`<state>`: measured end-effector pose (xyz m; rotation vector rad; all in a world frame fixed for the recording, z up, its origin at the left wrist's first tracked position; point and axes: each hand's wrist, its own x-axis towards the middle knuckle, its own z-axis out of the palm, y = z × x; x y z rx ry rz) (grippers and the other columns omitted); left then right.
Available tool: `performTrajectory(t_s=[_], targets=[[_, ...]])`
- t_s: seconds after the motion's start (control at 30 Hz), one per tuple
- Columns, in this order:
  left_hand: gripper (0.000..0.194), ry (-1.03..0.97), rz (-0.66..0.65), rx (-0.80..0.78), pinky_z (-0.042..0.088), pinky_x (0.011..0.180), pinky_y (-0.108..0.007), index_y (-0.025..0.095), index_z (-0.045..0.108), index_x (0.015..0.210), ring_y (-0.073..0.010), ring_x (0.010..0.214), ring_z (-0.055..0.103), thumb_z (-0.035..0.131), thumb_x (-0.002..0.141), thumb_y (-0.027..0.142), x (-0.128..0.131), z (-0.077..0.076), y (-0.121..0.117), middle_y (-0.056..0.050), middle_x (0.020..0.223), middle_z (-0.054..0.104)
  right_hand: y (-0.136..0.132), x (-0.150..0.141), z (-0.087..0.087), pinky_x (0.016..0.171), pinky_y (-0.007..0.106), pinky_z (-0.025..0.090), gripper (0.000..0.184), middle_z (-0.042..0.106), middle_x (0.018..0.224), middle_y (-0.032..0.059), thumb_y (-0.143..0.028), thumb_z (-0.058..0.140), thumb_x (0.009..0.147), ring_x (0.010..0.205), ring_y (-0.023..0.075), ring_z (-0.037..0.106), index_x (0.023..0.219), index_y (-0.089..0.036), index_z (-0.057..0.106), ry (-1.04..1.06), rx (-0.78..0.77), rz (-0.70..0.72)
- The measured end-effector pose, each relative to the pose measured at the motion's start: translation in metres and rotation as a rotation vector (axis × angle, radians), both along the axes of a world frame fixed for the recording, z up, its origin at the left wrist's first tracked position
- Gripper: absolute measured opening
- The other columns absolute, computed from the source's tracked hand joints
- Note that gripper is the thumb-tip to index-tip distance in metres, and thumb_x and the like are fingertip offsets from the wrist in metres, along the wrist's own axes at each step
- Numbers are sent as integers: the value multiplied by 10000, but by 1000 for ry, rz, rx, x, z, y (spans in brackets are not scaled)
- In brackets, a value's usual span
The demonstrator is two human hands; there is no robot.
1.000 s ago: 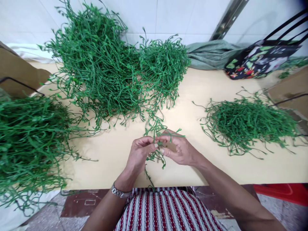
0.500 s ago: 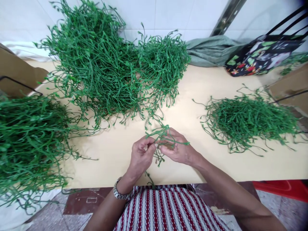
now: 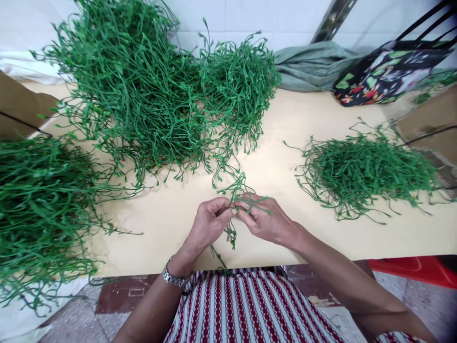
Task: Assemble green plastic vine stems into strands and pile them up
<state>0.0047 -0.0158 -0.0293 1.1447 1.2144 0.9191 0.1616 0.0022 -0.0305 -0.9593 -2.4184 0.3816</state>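
My left hand (image 3: 210,220) and my right hand (image 3: 263,218) meet above the front part of the table, fingertips nearly touching. Between them is a small bunch of thin green artificial plant stems (image 3: 238,186) with tiny buds at the tips. The left thumb and forefinger are pinched on the stems. My right fingers are closed round them too, and several strands stick out over that hand. Some stem ends hang below the hands. A loose stem (image 3: 218,257) lies at the table's front edge, close to my left wrist.
A large heap of green stems (image 3: 143,95) and a smaller one (image 3: 237,85) stand at the back. More piles lie left (image 3: 46,200) and right (image 3: 371,171). Cardboard boxes (image 3: 21,102) (image 3: 428,119), a green cloth (image 3: 314,66) and a flowered bag (image 3: 385,74) border the table (image 3: 157,228).
My right fingers have curled in further around the stems. The bunch has turned, with its strands now pointing more upward. The whole view has shifted slightly.
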Motion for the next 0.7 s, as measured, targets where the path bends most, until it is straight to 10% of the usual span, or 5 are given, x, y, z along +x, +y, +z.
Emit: performTrajectory(t_s=[0.23, 0.5, 0.7], targets=[[289, -90, -179, -93, 171, 442, -214, 132, 486, 426, -61, 460, 235, 638, 643, 247, -8, 5, 1, 43, 457, 290, 8, 11, 6, 546, 231, 433, 229, 613, 666, 13, -200, 430, 855, 587, 117, 539, 715, -163, 607, 58, -267, 228], [188, -322, -254, -321, 326, 456, -227, 138, 641, 470, -99, 451, 425, 769, 514, 268, -12, 10, -2, -5, 447, 513, 13, 10, 7, 507, 196, 439, 408, 534, 583, -16, -522, 573, 752, 516, 71, 490, 663, -124, 573, 537, -1211, 472], [208, -411, -296, -389, 406, 497, -268, 139, 702, 519, -154, 482, 530, 792, 470, 321, -9, 17, -3, -59, 488, 616, 13, 10, 8, 534, 222, 496, 616, 615, 585, 33, -719, 584, 559, 509, 101, 572, 661, -113, 622, 567, -1490, 429]])
